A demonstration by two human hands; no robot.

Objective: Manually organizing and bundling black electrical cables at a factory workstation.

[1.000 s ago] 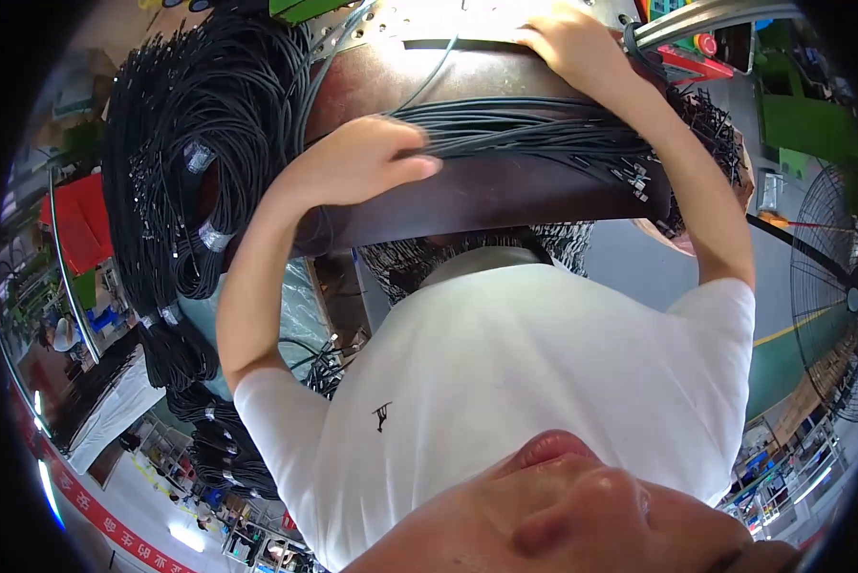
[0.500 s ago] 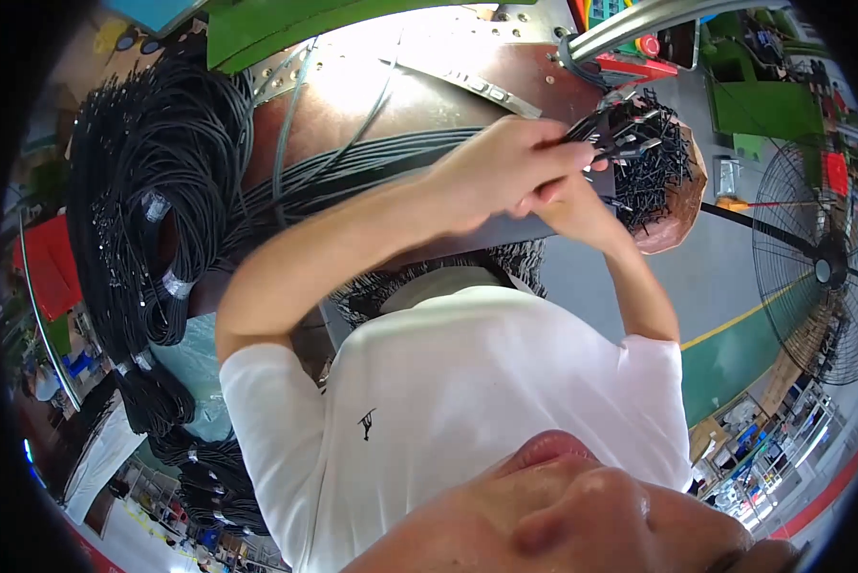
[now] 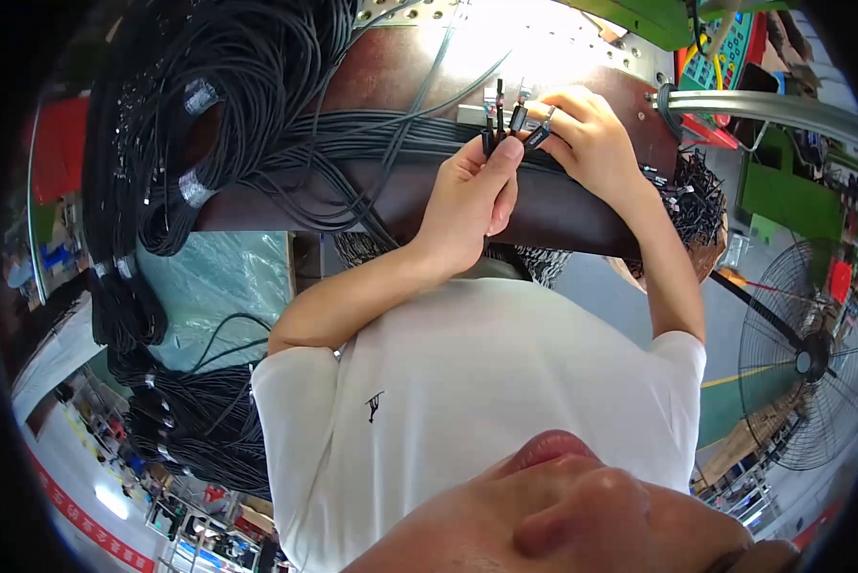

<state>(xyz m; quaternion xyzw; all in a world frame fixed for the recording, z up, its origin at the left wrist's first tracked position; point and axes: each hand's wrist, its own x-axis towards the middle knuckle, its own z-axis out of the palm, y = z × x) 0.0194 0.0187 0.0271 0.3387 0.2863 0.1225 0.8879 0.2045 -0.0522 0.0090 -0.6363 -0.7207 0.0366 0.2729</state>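
Note:
My left hand [image 3: 472, 196] is closed around a small bunch of black cables, whose connector ends [image 3: 518, 119] stick up past the thumb with metal tips showing. Close by on the right, my right hand [image 3: 591, 138] has curled fingers and pinches one black cable connector [image 3: 540, 135] that leans out of the bunch. Both hands are above the front part of the dark brown workbench [image 3: 582, 212]. Dark cables [image 3: 391, 129] lie lengthwise along the bench behind and left of my left hand.
Large coiled bundles of black cable [image 3: 247, 57] are piled at the left. A container of cut black cable ends [image 3: 698, 205] stands off the bench's right end. A metal bar [image 3: 763, 103] juts in at upper right, and a caged fan [image 3: 802, 358] stands farther right.
Both hands have moved left from the bench's right end, and the view has shifted. The hands, crossed over before, are now side by side, with the connector ends fanned upward.

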